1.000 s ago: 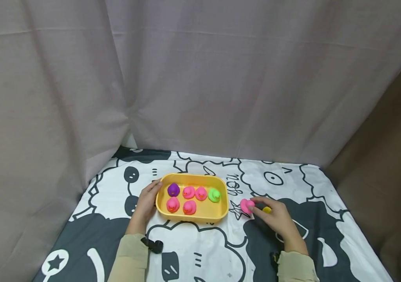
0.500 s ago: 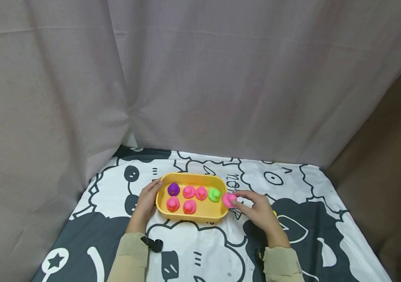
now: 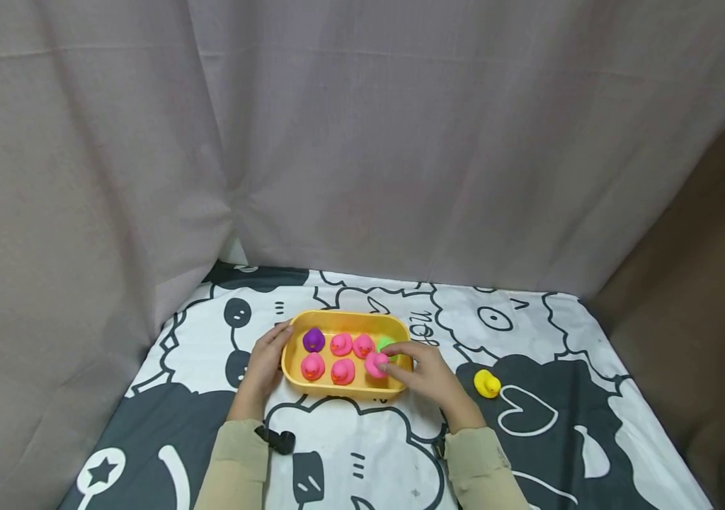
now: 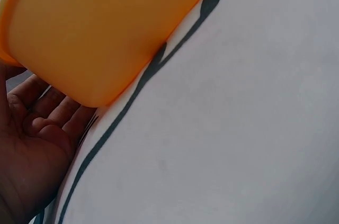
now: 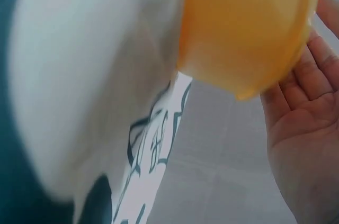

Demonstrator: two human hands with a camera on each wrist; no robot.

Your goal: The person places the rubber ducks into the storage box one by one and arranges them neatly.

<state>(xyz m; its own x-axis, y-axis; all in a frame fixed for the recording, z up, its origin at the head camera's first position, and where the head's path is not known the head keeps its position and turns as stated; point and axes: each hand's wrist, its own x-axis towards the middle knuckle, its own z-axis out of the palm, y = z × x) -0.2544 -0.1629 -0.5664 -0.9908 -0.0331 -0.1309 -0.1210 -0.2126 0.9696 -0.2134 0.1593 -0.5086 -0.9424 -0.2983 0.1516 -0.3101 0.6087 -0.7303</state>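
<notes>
A yellow tray [image 3: 327, 390] in the middle of the head view holds several small toy ducks. Its left end is in the grip of my left hand [image 3: 266, 361]; the left wrist view has that hand [image 4: 39, 144] against the tray's outer wall [image 4: 100, 33]. Thumb and fingers of my right hand [image 3: 432, 382] pinch a pink toy duck [image 3: 374, 365] over the tray's right part, partly covering a green duck [image 3: 384, 343]. A purple duck [image 3: 314, 340] and several pink ducks [image 3: 342, 372] sit further left. In the right wrist view the held duck is hidden behind the tray [image 5: 238, 28].
One yellow duck [image 3: 486, 384] lies on the patterned cloth [image 3: 375, 453] right of the tray, beyond my right hand. Grey curtains [image 3: 362, 156] hang behind the table and along both sides.
My right hand has carried the pink duck leftward from the cloth, past the tray's right rim, to over its inside. The yellow duck has come into full view. My left hand stays put.
</notes>
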